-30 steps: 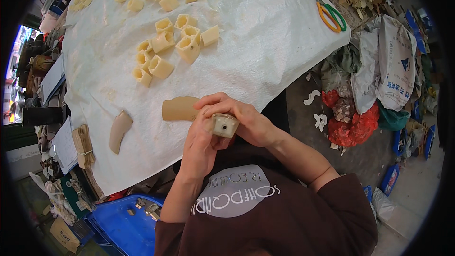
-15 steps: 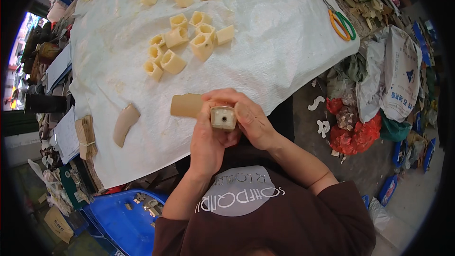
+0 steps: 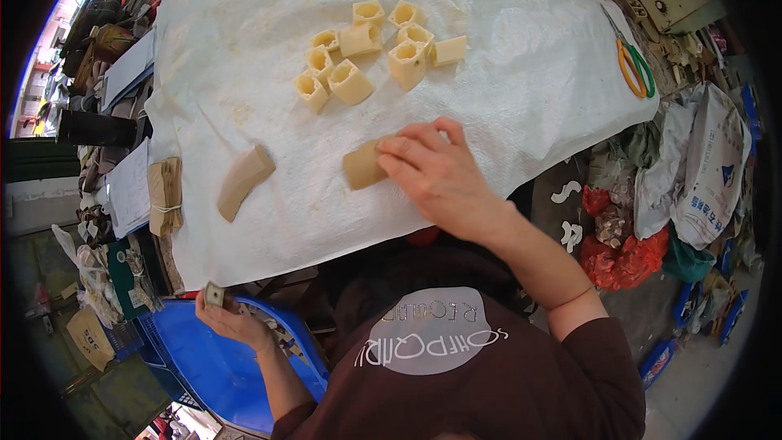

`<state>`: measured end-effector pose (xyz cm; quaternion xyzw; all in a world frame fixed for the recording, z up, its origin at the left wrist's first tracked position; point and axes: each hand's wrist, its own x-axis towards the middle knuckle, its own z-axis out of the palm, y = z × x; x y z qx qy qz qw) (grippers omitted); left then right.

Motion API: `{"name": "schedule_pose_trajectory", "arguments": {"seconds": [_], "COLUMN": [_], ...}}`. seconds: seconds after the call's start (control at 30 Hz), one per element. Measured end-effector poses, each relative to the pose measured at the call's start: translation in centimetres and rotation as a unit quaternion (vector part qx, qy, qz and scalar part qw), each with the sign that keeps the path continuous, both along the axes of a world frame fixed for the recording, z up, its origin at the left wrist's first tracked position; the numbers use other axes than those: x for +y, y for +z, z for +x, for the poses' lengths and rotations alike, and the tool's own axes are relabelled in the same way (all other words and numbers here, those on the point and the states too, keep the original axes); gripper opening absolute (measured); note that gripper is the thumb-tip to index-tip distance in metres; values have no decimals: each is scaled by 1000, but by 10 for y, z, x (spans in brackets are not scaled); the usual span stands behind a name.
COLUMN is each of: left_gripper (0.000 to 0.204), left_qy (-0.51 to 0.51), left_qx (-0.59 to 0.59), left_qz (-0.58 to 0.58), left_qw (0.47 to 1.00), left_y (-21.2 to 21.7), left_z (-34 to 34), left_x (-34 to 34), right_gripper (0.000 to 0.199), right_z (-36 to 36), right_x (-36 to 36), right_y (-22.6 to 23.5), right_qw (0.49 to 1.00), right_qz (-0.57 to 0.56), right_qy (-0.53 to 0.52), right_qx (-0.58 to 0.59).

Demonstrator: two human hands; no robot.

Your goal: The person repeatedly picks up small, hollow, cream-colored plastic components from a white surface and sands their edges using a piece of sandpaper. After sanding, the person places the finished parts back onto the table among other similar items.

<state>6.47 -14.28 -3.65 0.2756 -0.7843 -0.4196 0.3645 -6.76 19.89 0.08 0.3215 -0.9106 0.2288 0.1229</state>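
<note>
My left hand (image 3: 236,326) is low at the left, over the blue bin, its fingers closed around a small pale block (image 3: 214,294) with a dark hole in its end. On the white cloth, my right hand (image 3: 440,175) pinches the right end of a short tan strip (image 3: 364,166), its fingertips over the edge. A second, curved tan strip (image 3: 246,182) lies apart to the left. Farther left is a bundle of tan strips (image 3: 165,195) tied with a band. Beyond my right hand stand several hollow cream pieces (image 3: 352,82) in a loose cluster.
The white cloth (image 3: 269,73) covers the worktable, with more cream pieces along its far side. Scissors (image 3: 631,65) with orange and green handles lie at the right. A blue bin (image 3: 216,371) stands below the table's left edge. White sacks (image 3: 700,163) and red bags (image 3: 623,261) are on the right.
My hands have parted. The left carried the pale block down and left over the blue bin, while the right let go of the block and holds the tan strip. The view has shifted.
</note>
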Motion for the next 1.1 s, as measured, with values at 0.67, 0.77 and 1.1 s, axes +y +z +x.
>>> {"name": "schedule_pose_trajectory", "arguments": {"seconds": [0.67,0.77,1.1], "left_gripper": [28,26,32], "left_qy": [-57,-284,-558], "left_qx": [-27,21,-18], "left_qz": [-259,-164,-264], "left_qw": [964,945,786], "left_y": [25,47,34], "left_z": [-32,-72,-130], "left_x": [30,91,179], "right_gripper": [8,6,21], "right_z": [-15,-18,-6], "right_x": [6,6,46], "right_y": [-12,-9,4], "right_qw": [993,984,806], "right_qz": [-107,-166,-519], "right_qy": [33,18,-285], "right_qx": [-31,-67,-4]}}
